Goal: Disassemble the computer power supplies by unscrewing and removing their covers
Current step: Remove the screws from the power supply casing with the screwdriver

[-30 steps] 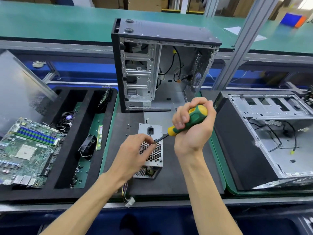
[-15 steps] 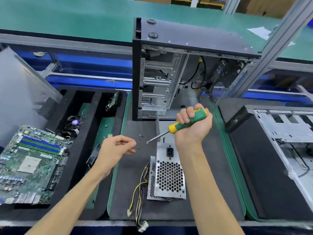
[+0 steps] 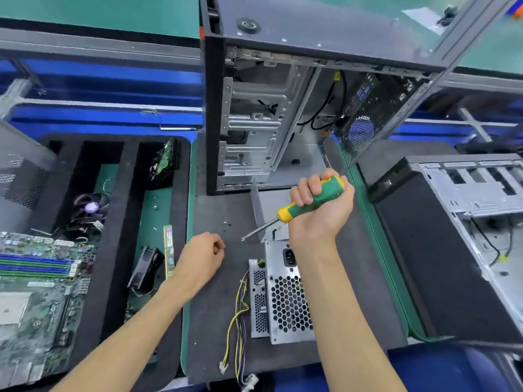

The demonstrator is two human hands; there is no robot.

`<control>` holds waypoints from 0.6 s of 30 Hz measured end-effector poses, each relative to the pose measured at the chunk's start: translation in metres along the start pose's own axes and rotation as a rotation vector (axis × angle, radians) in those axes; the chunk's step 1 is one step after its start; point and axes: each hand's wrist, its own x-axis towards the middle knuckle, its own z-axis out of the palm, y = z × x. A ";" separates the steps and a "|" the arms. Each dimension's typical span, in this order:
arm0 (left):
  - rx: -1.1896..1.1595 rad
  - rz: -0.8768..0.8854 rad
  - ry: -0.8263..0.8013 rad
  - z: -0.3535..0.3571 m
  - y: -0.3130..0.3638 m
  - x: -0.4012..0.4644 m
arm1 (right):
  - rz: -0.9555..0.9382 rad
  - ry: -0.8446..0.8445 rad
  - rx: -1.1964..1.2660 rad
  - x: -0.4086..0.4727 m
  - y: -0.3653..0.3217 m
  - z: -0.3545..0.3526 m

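The power supply (image 3: 285, 301) lies on the dark mat (image 3: 215, 301), close to the front edge, with its long axis running away from the person: the socket end points toward the open tower (image 3: 254, 117) and the wire bundle (image 3: 240, 315) trails off its left side toward the near edge. The right hand (image 3: 322, 210) is fisted round the screwdriver (image 3: 308, 202), whose tip (image 3: 244, 238) hangs in the air above the mat, just beyond the supply's far left corner and touching nothing. The right forearm crosses over the supply's right side, so that hand is plainly the nearer one; the tip only has to swing back and down to meet the casing. The left hand (image 3: 201, 256) sits to the supply's left, apart from it, fingers curled in with thumb against fingertips as if pinching something small, probably a screw, though it is too small to make out. A few loose screws (image 3: 226, 223) lie on the mat just beyond that hand, between it and the tower. The supply's cover looks still on, so more screws likely remain. Left of the mat, a foam tray (image 3: 113, 250) holds a fan (image 3: 87, 210), and a motherboard (image 3: 34, 292) rests on it.
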 end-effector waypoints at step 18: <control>-0.225 -0.072 0.106 -0.010 0.029 -0.029 | -0.136 -0.182 -0.130 -0.038 -0.063 -0.014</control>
